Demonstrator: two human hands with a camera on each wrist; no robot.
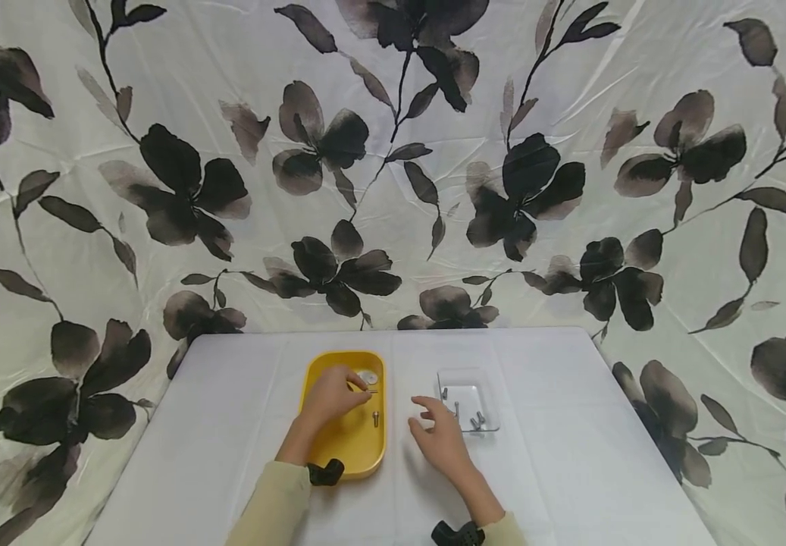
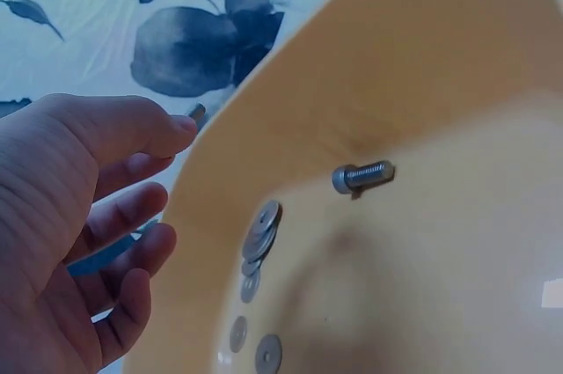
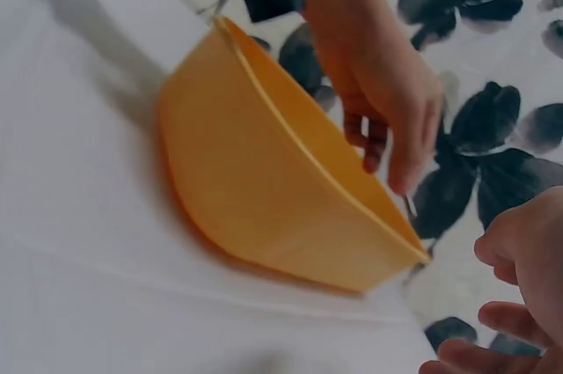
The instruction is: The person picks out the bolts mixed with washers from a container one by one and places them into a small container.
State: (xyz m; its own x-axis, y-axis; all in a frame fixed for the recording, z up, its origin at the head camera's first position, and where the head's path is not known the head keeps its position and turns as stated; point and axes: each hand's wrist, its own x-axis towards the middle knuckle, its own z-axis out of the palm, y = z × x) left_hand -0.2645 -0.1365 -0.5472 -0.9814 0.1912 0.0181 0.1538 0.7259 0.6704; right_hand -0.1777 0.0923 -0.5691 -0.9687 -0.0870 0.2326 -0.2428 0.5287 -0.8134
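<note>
Desk (image 1: 229,409) under white cloth, floral sheet behind. I log a yellow tray (image 1: 375,453) left of centre, holding one bolt (image 1: 375,417) and a cluster of washers (image 1: 368,377) at its far end; the wrist view shows them leaning on the tray wall. Left hand (image 1: 331,394) hovers over the tray, fingers (image 2: 132,216) loosely curled; I cannot tell whether they pinch anything. Right hand (image 1: 439,440) rests between the tray and a clear plastic box (image 1: 449,377) of bolts, fingers relaxed, empty.
</note>
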